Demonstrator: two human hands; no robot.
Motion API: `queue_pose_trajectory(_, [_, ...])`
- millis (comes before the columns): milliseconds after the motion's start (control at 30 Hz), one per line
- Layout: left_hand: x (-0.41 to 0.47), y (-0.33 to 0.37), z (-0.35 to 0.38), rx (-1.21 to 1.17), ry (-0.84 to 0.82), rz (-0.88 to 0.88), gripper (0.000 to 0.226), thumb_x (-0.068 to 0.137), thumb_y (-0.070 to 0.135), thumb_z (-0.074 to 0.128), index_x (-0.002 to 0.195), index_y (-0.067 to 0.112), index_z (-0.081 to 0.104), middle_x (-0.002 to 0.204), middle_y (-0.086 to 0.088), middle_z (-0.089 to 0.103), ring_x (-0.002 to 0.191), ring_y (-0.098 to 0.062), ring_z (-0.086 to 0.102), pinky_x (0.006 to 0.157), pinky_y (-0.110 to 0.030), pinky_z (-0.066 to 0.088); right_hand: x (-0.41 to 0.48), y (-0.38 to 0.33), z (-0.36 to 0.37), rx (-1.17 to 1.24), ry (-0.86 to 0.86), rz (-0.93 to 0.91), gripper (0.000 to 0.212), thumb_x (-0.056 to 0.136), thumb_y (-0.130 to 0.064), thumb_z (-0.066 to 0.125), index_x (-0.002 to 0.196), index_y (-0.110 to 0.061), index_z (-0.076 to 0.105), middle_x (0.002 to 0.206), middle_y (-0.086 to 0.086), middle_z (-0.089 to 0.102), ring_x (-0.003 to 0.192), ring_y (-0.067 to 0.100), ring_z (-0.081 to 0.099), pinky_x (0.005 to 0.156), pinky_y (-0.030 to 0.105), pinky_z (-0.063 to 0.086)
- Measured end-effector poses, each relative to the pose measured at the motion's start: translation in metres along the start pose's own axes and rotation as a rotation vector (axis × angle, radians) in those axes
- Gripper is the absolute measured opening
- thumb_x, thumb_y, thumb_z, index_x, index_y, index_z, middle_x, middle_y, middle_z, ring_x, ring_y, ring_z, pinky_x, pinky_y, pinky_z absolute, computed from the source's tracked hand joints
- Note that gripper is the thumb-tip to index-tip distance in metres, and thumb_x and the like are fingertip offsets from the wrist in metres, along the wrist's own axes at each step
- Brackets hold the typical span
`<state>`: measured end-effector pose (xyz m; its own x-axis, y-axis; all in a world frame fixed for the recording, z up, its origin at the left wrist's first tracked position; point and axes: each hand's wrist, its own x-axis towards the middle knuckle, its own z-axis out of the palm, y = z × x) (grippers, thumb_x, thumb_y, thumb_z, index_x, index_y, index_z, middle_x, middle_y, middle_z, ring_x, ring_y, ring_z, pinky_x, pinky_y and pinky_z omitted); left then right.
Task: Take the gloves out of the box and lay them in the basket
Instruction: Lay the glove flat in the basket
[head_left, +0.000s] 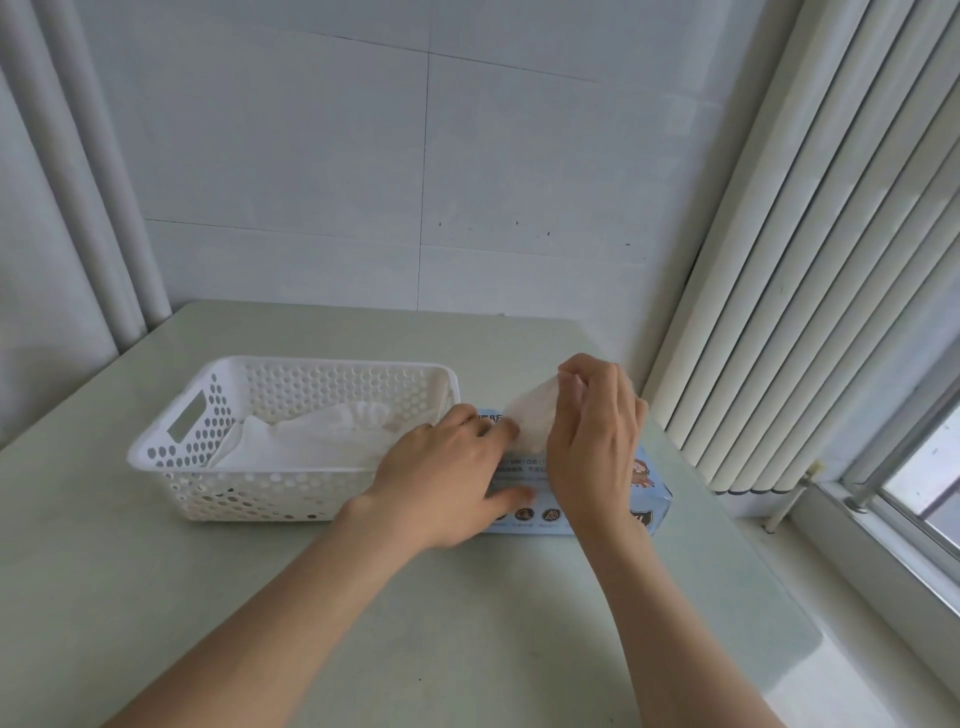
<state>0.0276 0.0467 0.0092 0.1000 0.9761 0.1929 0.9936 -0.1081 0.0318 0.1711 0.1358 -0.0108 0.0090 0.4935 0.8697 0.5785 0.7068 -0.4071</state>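
One thin, translucent white glove sticks from the blue box, pinched by the right hand; the flat left hand presses the box.

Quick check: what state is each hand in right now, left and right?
Left hand: open, fingers pressing down on the box.
Right hand: closed, pinching a glove above the box.
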Motion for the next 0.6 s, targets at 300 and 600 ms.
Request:
queue_pose_trajectory(300, [-0.001,0.000,-0.004,-0.056,-0.010,0.006,0.060,0.097,0.072,0.043,0.132,0.024,0.055,0.130,0.009,0.060,0.141,-0.011,0.036,0.086,-0.036,0.047,0.013,-0.019,-0.011,0.217,0.139,0.068,0.011,0.111,-0.016,0.049,0.113,-0.024,0.057,0.091,-0.015,0.052,0.079,0.018,0.054,0.069,0.049,0.050])
queue_pose_trajectory(600, [0.006,-0.026,-0.028,-0.721,0.215,-0.060,0.022,0.105,0.029,0.052,0.115,0.029,0.072,0.110,0.018,0.068,0.108,-0.004,0.060,0.097,-0.029,0.046,0.048,-0.065,-0.008,0.402,0.182,0.166,0.017,0.111,-0.007,0.042,0.113,-0.008,0.058,0.079,-0.013,0.049,0.069,0.007,0.047,0.063,0.019,0.037])
